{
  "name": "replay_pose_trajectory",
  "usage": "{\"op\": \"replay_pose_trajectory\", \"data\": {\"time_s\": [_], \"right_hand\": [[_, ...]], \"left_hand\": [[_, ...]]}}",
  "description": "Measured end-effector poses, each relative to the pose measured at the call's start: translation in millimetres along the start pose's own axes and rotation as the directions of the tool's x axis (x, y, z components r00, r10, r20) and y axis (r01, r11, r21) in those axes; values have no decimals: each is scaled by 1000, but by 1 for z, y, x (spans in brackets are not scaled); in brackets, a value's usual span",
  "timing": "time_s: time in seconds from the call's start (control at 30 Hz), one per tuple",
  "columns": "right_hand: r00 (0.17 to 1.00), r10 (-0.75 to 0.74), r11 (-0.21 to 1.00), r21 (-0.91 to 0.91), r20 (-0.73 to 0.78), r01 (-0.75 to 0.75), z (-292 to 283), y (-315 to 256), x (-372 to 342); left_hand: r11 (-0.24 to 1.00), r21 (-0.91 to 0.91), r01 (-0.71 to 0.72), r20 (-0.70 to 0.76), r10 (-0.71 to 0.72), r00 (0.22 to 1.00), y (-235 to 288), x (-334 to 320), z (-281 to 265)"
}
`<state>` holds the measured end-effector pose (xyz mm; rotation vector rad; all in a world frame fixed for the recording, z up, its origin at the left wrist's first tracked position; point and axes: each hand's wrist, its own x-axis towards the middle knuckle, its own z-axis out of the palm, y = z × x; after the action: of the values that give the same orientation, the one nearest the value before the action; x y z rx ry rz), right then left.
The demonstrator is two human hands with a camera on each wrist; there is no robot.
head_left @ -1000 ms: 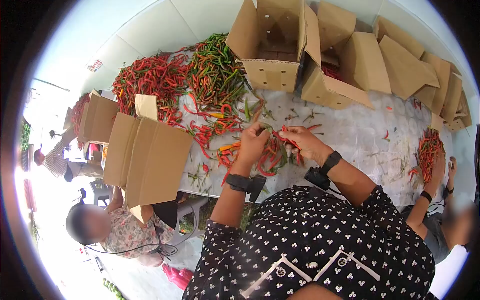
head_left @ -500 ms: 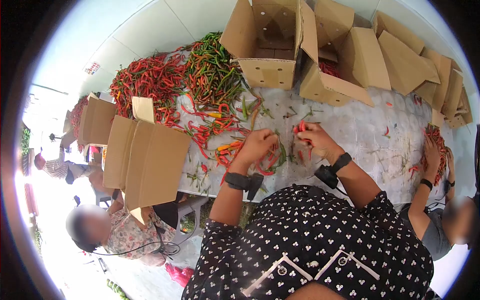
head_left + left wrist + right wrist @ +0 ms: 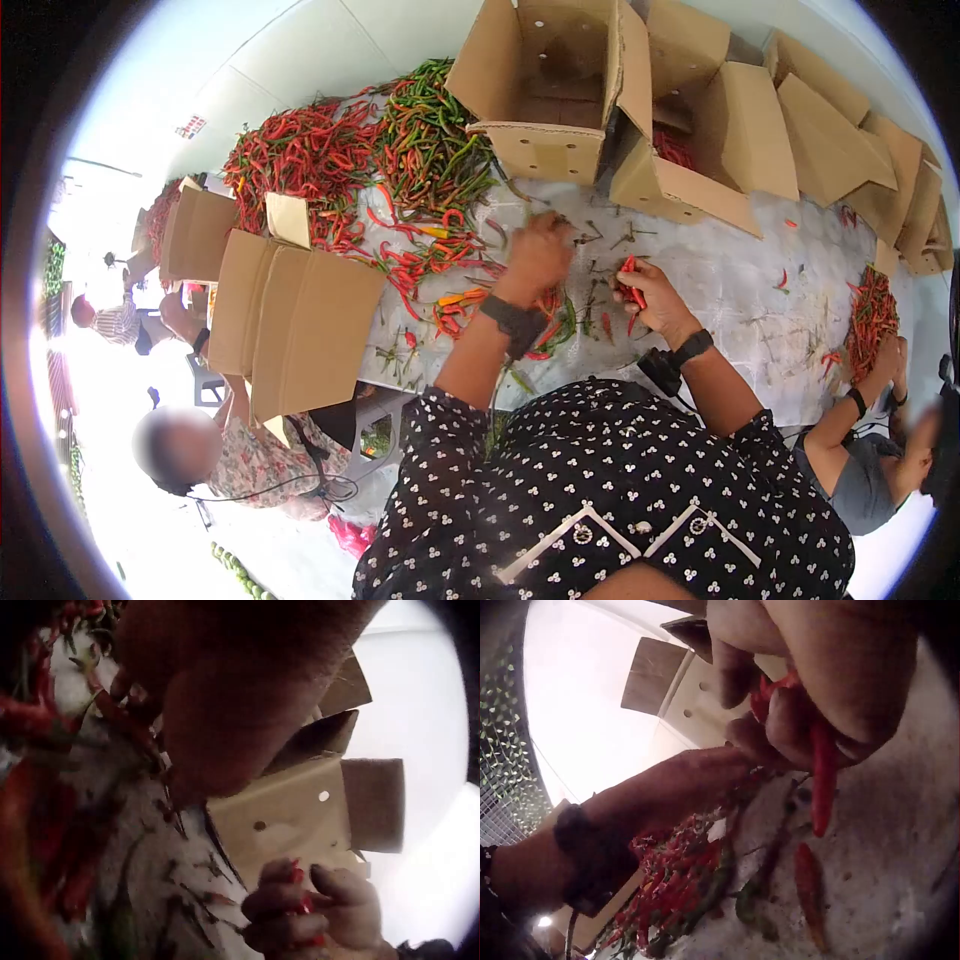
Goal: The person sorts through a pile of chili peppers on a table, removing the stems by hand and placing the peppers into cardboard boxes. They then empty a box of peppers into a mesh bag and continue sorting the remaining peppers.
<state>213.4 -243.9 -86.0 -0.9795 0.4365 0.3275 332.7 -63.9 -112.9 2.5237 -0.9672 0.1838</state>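
My right hand point(image 3: 655, 300) grips red chilies point(image 3: 629, 281); in the right wrist view one chili point(image 3: 823, 780) sticks out below the curled fingers. The left hand point(image 3: 540, 258), blurred, is over the table to the left of it, above stems and loose chilies. Seen by the left wrist camera, the left hand point(image 3: 225, 697) has its fingertips close to a reddish chili point(image 3: 124, 720); whether they hold it cannot be made out. Near the left wrist lie red and green chilies point(image 3: 545, 345). A small red chili point(image 3: 808, 889) lies below the right hand.
Heaps of red chilies point(image 3: 290, 160) and green chilies point(image 3: 430, 150) are at the back left. Open cardboard boxes point(image 3: 545, 152) line the back. Another box point(image 3: 310, 330) stands at the left, beside a seated person. At the right, another person touches a chili heap point(image 3: 872, 320).
The left hand has moved away from the right hand, then up and slightly right over the stems. My right hand has shifted right and slightly down, still gripping red chilies.
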Motion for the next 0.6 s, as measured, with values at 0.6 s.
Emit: {"op": "replay_pose_trajectory", "data": {"time_s": [0.6], "right_hand": [[1000,23,997,-78,2,-23,22,13,1]], "left_hand": [[853,90,515,-19,-515,857,-95,-65,-56]]}}
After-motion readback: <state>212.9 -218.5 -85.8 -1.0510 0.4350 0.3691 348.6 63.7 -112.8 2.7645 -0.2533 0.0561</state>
